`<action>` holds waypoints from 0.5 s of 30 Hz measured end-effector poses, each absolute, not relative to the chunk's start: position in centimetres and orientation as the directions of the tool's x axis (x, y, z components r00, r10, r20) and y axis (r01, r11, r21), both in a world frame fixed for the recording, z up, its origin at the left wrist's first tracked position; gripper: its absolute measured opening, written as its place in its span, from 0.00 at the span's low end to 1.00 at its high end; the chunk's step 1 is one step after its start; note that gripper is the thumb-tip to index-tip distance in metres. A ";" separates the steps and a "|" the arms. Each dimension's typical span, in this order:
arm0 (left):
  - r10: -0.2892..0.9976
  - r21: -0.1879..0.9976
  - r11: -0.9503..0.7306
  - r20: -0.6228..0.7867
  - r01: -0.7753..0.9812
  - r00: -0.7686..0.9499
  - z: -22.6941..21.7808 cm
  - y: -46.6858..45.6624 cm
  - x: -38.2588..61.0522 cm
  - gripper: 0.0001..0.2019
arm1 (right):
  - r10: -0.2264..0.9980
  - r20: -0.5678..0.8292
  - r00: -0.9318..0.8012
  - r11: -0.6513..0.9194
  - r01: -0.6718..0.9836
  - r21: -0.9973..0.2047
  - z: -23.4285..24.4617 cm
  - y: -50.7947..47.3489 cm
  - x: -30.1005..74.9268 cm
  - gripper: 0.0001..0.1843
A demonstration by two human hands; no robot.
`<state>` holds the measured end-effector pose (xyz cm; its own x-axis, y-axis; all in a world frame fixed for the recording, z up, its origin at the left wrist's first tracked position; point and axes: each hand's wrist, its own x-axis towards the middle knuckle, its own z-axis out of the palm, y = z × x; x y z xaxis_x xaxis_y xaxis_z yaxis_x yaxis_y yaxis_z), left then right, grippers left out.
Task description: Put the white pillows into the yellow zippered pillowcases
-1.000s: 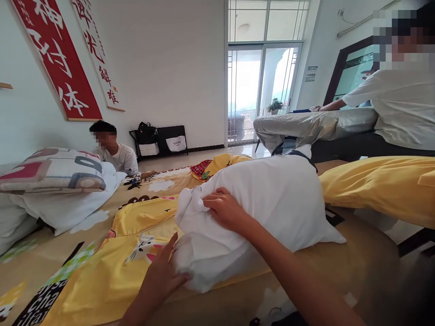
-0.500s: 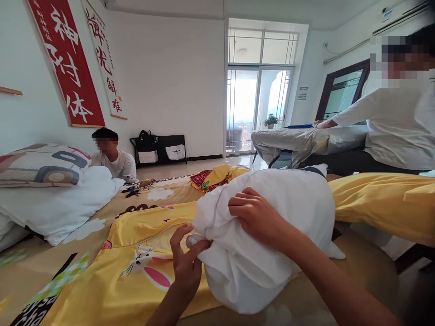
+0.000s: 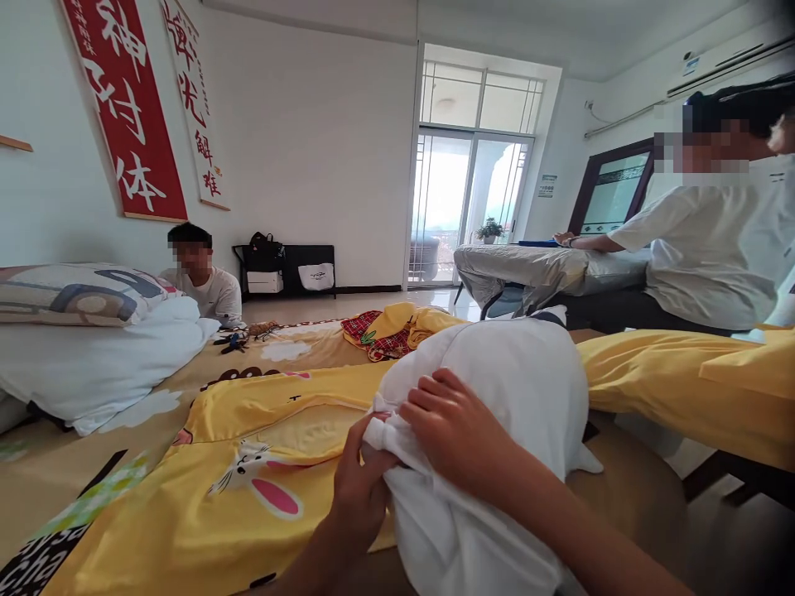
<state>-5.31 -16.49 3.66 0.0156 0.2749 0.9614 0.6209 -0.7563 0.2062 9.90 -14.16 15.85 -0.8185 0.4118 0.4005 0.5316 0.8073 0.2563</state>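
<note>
A puffy white pillow (image 3: 515, 381) lies bunched up on the patterned bedding in front of me. My left hand (image 3: 366, 476) pinches a gathered fold at its near left end. Over the upper left part of the pillow, my right hand (image 3: 456, 430) presses and grips the cloth with curled fingers. Beneath and to the left spreads a yellow pillowcase (image 3: 248, 463) with a rabbit print, lying flat with its opening toward the pillow.
White pillows (image 3: 105, 356) topped by a patterned cushion (image 3: 80, 294) are stacked at left. More yellow cloth (image 3: 671, 381) hangs at right. A person (image 3: 208, 285) is low behind the bed; another person (image 3: 708, 240) sits at a covered table (image 3: 546, 265). A red plaid and yellow cloth (image 3: 385, 327) lies farther back.
My left hand has closed on the pillow's end and moved right, nearer my right hand. The pillow's left end is bunched tighter and its near part hangs lower.
</note>
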 end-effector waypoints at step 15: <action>0.306 0.370 -0.660 0.927 0.654 -0.216 4.9 -15.1 -6.8 0.10 | 0.271 0.846 -0.459 0.593 0.772 0.229 6.1 -11.8 6.9 0.29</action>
